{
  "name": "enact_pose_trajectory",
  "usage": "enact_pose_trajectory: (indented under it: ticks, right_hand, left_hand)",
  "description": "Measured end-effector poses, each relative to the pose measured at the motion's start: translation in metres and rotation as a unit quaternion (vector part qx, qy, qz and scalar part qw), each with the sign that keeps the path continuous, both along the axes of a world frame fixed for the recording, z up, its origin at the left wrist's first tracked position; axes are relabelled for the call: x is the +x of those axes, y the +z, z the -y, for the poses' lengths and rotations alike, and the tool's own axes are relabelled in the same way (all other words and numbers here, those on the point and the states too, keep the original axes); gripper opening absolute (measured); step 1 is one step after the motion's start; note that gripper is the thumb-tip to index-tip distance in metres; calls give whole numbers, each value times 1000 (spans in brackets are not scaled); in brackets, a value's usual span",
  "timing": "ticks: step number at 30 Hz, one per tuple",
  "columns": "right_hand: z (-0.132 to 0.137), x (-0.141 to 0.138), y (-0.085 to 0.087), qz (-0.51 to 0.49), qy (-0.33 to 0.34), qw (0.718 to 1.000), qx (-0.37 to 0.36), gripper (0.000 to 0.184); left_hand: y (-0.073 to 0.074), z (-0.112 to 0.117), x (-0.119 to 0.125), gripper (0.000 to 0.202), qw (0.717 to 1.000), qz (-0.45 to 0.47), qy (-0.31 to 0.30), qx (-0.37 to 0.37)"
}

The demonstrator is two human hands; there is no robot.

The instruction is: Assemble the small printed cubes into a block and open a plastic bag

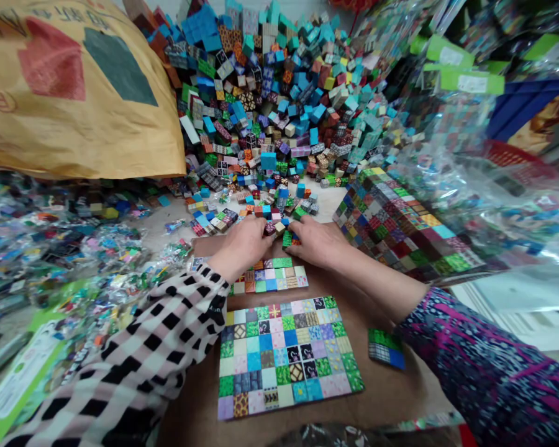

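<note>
Checked sleeve (140,347) flanks block panel (289,357); bare board (382,394) borders its right edge.

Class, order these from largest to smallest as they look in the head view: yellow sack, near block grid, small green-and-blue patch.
1. Yellow sack
2. Near block grid
3. Green-and-blue patch

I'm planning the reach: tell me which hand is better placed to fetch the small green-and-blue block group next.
Probably the right hand: the block group lies on that side, beside the right sleeve. The left hand is farther away.
</note>
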State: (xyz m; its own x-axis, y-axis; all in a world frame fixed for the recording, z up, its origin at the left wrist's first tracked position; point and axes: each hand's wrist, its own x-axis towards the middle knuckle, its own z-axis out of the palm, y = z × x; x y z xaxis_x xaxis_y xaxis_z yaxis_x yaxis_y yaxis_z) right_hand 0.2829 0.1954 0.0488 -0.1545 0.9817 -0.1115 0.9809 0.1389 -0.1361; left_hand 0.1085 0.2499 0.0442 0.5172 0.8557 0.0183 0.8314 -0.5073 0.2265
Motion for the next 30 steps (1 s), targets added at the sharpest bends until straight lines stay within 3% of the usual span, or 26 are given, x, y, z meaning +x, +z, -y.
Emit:
enact_pose_trajectory:
  ticks: [6, 13, 18, 21, 25, 30]
  right_hand:
    - [-3, 6, -8, -13, -3, 1000, 12, 31]
    - [-5, 3, -4, -6, -28, 1000, 8, 31]
    - [-4, 13, -12, 8, -23, 999, 21, 29]
    - [-2, 14, -12, 8, -35, 999, 42, 37]
    - [-1, -1, -4, 5, -33, 996, 80, 51]
    - [-12, -24, -1, -4, -24, 997, 79, 48]
  left_hand:
    - [-12, -11, 2, 17, 997, 74, -10, -4]
    - [-11, -20, 7, 17, 996, 90, -9, -20]
    - [-11, -27, 3, 17, 988, 125, 36, -84]
    - [-12, -29, 0, 14, 981, 152, 47, -110]
    - [-12, -29, -1, 13, 978, 167, 32, -118]
    - [-13, -28, 1, 9, 974, 186, 32, -129]
